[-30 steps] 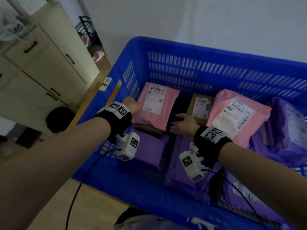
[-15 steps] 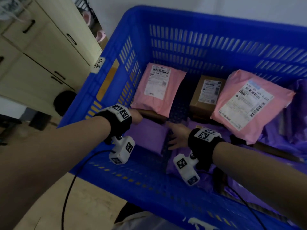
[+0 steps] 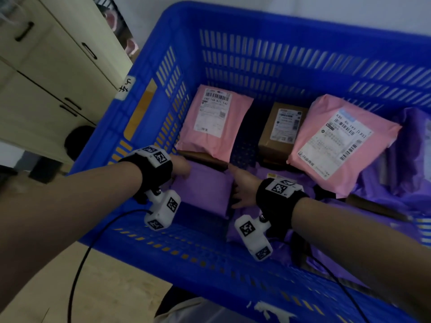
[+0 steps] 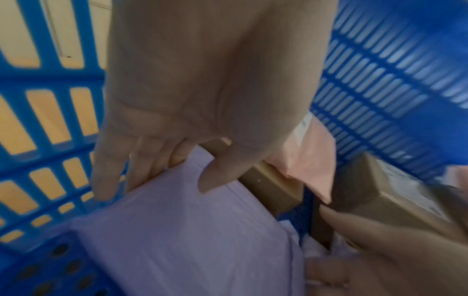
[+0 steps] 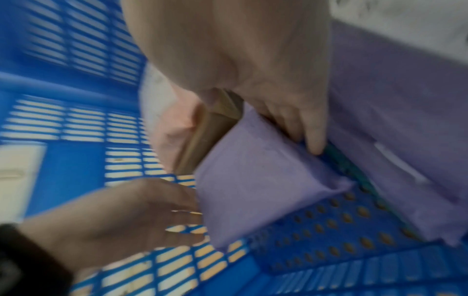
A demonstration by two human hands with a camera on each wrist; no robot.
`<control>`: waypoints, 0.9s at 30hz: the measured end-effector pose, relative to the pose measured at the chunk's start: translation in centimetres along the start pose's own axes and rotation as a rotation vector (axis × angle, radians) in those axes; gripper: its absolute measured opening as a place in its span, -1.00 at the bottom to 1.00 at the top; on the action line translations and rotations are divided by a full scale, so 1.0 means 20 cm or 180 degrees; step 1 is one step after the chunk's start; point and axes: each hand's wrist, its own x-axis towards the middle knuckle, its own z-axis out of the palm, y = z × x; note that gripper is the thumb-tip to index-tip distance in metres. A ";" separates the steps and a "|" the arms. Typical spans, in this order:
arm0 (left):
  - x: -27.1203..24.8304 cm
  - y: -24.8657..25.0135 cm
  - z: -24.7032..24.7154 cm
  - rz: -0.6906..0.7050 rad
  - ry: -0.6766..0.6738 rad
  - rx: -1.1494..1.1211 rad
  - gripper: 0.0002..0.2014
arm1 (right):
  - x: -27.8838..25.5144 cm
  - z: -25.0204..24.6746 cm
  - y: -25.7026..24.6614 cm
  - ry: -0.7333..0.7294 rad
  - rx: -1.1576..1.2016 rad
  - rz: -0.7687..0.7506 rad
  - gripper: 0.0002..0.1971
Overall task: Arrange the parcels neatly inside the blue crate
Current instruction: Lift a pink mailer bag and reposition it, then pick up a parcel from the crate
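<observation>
The blue crate (image 3: pixel 268 59) holds several parcels. A small purple parcel (image 3: pixel 205 190) lies flat on the crate floor near the left wall, in front of a flat brown box (image 3: pixel 203 157) under a pink parcel (image 3: pixel 215 122). My left hand (image 3: pixel 180 165) rests at its far left edge, fingers fairly straight beside it and the thumb on top (image 4: pixel 217 180). My right hand (image 3: pixel 242 185) stands along its right edge with straight fingers (image 5: pixel 314 144) pointing down to the crate floor. In the right wrist view the purple parcel (image 5: pixel 253 180) sits between both hands.
A small brown box (image 3: pixel 282 129) and a second pink parcel (image 3: pixel 340 136) lie further back. Larger purple parcels (image 3: pixel 408 159) fill the right side and the near right. Bare crate floor (image 3: pixel 200 220) shows in front of the small parcel. A cabinet (image 3: pixel 53 73) stands left of the crate.
Both hands have drawn back from the pink parcel and the brown box to the two sides of the small purple parcel. The head view has moved closer over the crate.
</observation>
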 end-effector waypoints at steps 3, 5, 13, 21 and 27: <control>0.04 -0.04 0.01 0.0095 -0.0073 -0.0064 -0.64 | -0.08 -0.03 -0.01 -0.0107 -0.0068 0.0004 -0.19; 0.00 -0.04 0.01 0.0032 -0.0203 -0.0274 -0.61 | -0.14 -0.06 -0.02 -0.0210 -0.0081 0.0003 -0.21; -0.18 -0.02 -0.10 0.0237 -0.0499 -0.0801 -0.70 | -0.37 -0.20 -0.01 -0.0154 0.0008 -0.0207 -0.33; -0.38 0.08 -0.25 0.0815 0.0266 -0.1004 -0.45 | -0.61 -0.26 -0.10 0.0126 0.0026 -0.0832 -0.42; -0.53 0.21 -0.45 0.1562 0.1277 -0.2048 -0.72 | -0.86 -0.30 -0.30 0.0504 0.0423 -0.1775 -0.67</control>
